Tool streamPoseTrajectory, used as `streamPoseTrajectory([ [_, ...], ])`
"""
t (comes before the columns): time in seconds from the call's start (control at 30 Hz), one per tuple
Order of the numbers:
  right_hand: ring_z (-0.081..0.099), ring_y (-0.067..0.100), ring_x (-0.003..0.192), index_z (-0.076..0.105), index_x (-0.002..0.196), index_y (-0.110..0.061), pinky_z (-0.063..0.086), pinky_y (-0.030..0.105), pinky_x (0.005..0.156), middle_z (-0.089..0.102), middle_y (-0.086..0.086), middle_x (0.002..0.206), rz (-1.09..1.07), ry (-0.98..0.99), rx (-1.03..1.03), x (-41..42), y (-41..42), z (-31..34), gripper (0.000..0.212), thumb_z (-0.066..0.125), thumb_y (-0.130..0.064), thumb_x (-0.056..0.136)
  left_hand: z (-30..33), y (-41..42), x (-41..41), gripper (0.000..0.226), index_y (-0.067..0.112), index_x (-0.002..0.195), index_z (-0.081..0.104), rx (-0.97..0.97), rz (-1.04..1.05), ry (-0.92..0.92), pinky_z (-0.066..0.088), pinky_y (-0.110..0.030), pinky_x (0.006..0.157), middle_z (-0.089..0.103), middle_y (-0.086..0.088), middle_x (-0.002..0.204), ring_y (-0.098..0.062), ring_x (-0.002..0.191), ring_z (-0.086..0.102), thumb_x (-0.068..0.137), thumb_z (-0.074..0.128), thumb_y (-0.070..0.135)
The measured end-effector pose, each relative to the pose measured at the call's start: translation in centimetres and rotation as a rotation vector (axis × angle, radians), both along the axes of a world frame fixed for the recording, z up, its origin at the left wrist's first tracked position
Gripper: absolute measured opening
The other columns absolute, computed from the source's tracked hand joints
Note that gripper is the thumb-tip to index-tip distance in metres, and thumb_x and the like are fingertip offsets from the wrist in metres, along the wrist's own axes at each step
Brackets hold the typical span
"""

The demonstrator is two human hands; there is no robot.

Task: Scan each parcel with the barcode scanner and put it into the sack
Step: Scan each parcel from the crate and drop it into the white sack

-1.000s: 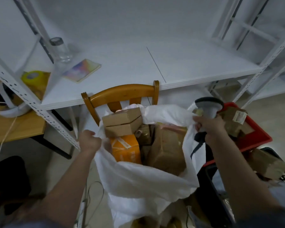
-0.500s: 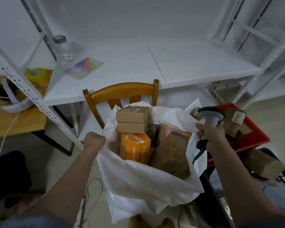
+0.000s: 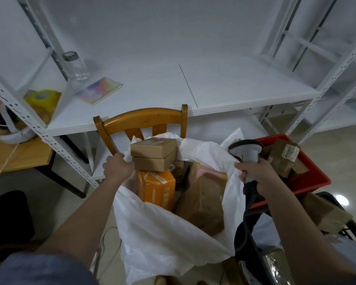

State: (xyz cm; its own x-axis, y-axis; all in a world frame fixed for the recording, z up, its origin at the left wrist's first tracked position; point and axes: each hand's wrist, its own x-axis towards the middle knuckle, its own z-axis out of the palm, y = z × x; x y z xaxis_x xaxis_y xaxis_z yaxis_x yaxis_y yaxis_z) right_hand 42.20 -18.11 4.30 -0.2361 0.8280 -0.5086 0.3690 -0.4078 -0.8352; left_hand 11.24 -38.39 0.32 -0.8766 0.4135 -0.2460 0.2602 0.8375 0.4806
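From the head camera, the left hand (image 3: 117,168) grips the left edge of the white sack (image 3: 164,229), its fingers curled tight on the cloth. The right hand (image 3: 255,173) has its fingers wrapped round the handle of the barcode scanner (image 3: 246,150), and it looks to pinch the right edge of the sack too, though I cannot be sure of that. The scanner's head sticks up just above those fingers.

Between the two hands the sack is held open. Inside it, just right of the left fingers, two brown boxes (image 3: 153,156) sit one on top of the other. Under them is an orange box (image 3: 156,189). Nearer the right fingers lies a big brown paper parcel (image 3: 201,204).

Just past the right fingers, a red bin (image 3: 310,182) holds more brown parcels (image 3: 284,159).

I think this is the step of making room in the sack. Next, one hand must let go of the sack, reach over to the red bin, and lift a parcel so the scanner can point at its label.
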Motion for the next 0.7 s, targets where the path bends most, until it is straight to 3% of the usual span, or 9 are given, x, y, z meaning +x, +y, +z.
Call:
streamPoseTrajectory([
  [0.23,0.046,0.025,0.053,0.052,0.085,-0.004,0.046,0.04,0.066,0.049,0.016,0.063,0.184,-0.118,0.09,-0.8,2.6,1.0,0.023,0.074,0.002,0.083,0.1,0.8,0.9,0.049,0.029,0.149,0.034,-0.065,-0.34,0.214,0.021,-0.056,0.116,0.025,-0.006,0.16,-0.036,0.145,0.021,0.102,0.041,0.037],
  [0.33,0.05,0.026,0.06,0.056,0.093,-0.001,0.05,0.042,0.067,0.053,0.018,0.069,0.227,-0.124,0.114,-2.2,3.6,0.8,0.023,0.076,-0.002,0.081,-0.7,1.0,-0.1,0.047,0.033,0.149,0.034,-0.089,-0.371,0.23,0.023,-0.058,0.114,0.023,-0.003,0.161,-0.038,0.144,0.019,0.102,0.04,0.04],
  [0.47,0.057,0.032,0.075,0.061,0.107,0.013,0.054,0.055,0.086,0.062,0.026,0.082,0.273,-0.175,0.142,-4.5,5.3,0.4,0.035,0.075,-0.004,0.081,-2.1,2.1,-3.0,0.045,0.038,0.148,0.033,-0.085,-0.377,0.199,0.021,-0.057,0.114,0.024,-0.001,0.161,-0.036,0.145,0.02,0.104,0.033,0.041],
  [0.53,0.057,0.033,0.071,0.059,0.11,0.014,0.054,0.053,0.079,0.062,0.029,0.08,0.308,-0.202,0.137,-5.8,6.3,0.4,0.036,0.072,-0.004,0.082,-2.7,3.2,-4.8,0.042,0.037,0.146,0.039,-0.023,-0.399,0.185,0.022,-0.054,0.115,0.03,-0.004,0.158,-0.033,0.144,0.026,0.104,0.03,0.039],
  [0.6,0.053,0.03,0.063,0.057,0.115,0.011,0.052,0.041,0.064,0.055,0.024,0.074,0.328,-0.194,0.099,-7.4,7.6,0.6,0.033,0.068,-0.003,0.087,-3.0,4.6,-6.5,0.042,0.028,0.142,0.048,0.101,-0.384,0.159,0.024,-0.047,0.114,0.043,-0.007,0.151,-0.029,0.14,0.035,0.105,0.03,0.037],
  [0.7,0.051,0.021,0.057,0.052,0.12,0.001,0.048,0.024,0.045,0.052,0.019,0.082,0.346,-0.186,0.093,-10.5,9.8,1.2,0.033,0.067,-0.007,0.092,-2.9,7.2,-8.5,0.041,0.015,0.133,0.058,0.322,-0.285,0.037,0.034,-0.033,0.102,0.059,-0.01,0.134,-0.025,0.124,0.051,0.105,0.035,0.035],
])
